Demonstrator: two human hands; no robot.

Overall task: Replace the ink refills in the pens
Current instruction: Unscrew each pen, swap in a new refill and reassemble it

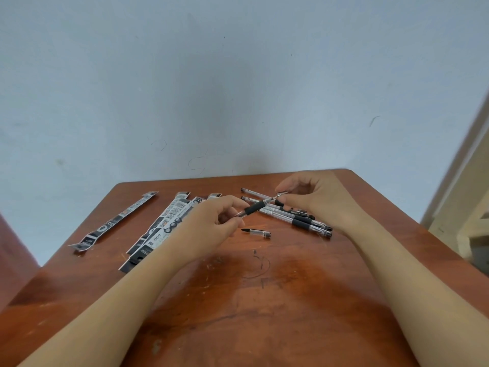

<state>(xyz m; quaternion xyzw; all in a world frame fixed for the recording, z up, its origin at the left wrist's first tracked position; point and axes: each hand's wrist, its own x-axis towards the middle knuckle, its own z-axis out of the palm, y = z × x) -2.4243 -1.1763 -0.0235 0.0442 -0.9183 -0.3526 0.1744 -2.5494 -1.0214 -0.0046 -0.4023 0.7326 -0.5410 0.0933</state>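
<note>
My left hand (211,221) grips the barrel of a clear pen with a black rubber grip (255,207), held just above the table. My right hand (315,200) pinches that pen's metal tip end between thumb and fingers. A loose clear pen cap (256,232) lies on the wood below the held pen. Several more clear pens with black grips (299,217) lie in a pile under and beside my right hand. Long black-and-white refill packets (161,226) lie to the left, partly hidden by my left wrist.
One refill packet (116,221) lies apart at the far left. The brown wooden table (251,300) is scratched and marked with pen scribbles. A pale wall stands right behind the table's far edge; the table's right edge slants close past my right forearm.
</note>
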